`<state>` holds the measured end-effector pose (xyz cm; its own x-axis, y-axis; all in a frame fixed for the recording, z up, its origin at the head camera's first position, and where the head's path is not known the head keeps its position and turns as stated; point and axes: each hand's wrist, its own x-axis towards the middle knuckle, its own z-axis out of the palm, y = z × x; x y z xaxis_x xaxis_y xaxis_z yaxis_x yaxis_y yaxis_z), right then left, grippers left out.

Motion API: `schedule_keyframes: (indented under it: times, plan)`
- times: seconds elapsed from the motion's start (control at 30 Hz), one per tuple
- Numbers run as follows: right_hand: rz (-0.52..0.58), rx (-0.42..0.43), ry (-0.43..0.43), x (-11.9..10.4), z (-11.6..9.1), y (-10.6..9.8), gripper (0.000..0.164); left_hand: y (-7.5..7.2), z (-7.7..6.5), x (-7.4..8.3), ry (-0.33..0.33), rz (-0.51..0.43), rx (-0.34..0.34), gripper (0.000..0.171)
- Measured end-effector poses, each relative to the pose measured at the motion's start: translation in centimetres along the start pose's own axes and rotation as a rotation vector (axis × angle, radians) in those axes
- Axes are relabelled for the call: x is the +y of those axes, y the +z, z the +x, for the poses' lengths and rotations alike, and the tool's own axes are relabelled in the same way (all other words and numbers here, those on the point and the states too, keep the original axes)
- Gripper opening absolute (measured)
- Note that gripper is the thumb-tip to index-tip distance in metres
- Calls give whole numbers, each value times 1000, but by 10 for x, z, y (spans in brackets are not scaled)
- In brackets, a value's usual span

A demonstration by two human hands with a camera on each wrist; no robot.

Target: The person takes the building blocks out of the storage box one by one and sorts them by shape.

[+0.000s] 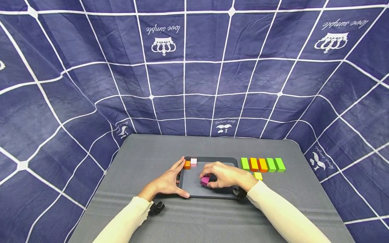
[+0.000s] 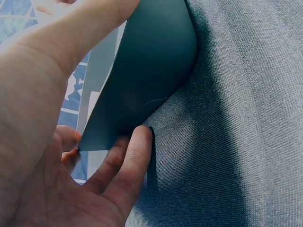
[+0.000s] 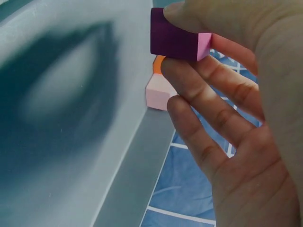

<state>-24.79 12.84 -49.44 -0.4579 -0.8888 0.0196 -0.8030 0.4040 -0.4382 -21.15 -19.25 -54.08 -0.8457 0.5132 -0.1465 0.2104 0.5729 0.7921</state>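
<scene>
A dark grey tray (image 1: pixel 194 189) lies on the cloth-covered table. My left hand (image 1: pixel 167 182) grips its left end, thumb at the near corner and index finger at the far one; in the left wrist view other fingers (image 2: pixel 137 156) lie by the outer wall. Between thumb and fingers, my right hand (image 1: pixel 223 174) pinches a purple block (image 1: pixel 205 181) over the tray's middle. The right wrist view shows this purple block (image 3: pixel 174 38) with a pink side face. An orange block (image 1: pixel 187 165) and a pale pink block (image 1: pixel 193 162) sit side by side in the tray's far left corner.
Right of the tray stands a row of green blocks (image 1: pixel 280 164) and orange blocks (image 1: pixel 254 164). A yellow block (image 1: pixel 258 176) lies nearer, close to my right wrist. Behind the grey table (image 1: pixel 152 148) hangs a blue checked curtain (image 1: pixel 200 77), which also closes both sides.
</scene>
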Motion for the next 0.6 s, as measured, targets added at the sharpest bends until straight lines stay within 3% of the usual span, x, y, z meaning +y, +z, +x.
schedule_keyframes:
  times: [0.6]
  plan:
    - [69,172,100,11,-29,-8,36,0,0,-1,5,16,2,152]
